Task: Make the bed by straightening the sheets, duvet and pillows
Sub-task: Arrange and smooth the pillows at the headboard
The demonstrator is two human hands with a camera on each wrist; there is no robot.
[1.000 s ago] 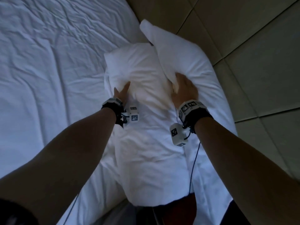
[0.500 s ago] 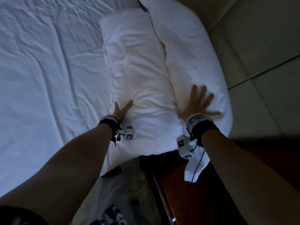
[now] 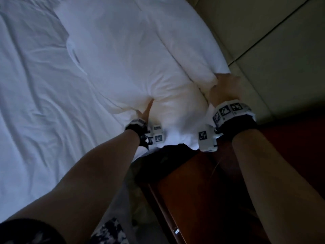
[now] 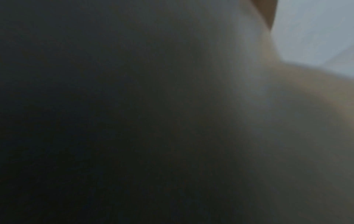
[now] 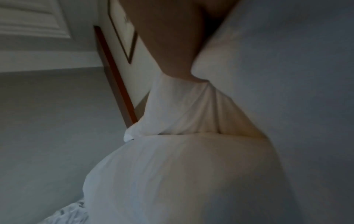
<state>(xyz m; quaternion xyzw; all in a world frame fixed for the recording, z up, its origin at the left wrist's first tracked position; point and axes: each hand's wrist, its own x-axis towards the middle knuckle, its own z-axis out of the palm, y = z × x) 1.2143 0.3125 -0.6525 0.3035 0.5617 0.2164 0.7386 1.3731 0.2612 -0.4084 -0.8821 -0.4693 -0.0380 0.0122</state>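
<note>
Two white pillows lie side by side at the head of the bed. The left pillow (image 3: 123,67) is beside the sheet; the right pillow (image 3: 184,41) is against the headboard. My left hand (image 3: 146,110) grips the near end of the left pillow: its thumb digs into the top and creases spread from it, while the fingers are hidden underneath. The left wrist view is dark and blurred. My right hand (image 3: 223,88) is curled round the near corner of the right pillow (image 5: 191,174), with fabric bunched in its fist (image 5: 172,45).
A wrinkled white sheet (image 3: 44,103) covers the mattress to the left. Padded headboard panels (image 3: 272,41) rise on the right. A dark wooden nightstand (image 3: 202,191) stands under my forearms, beside patterned cloth (image 3: 109,233). A framed picture (image 5: 124,37) hangs on the wall.
My right hand lay flat with spread fingers on the right pillow; now it is closed on that pillow's near corner. My left thumb now digs deeper into the left pillow's end.
</note>
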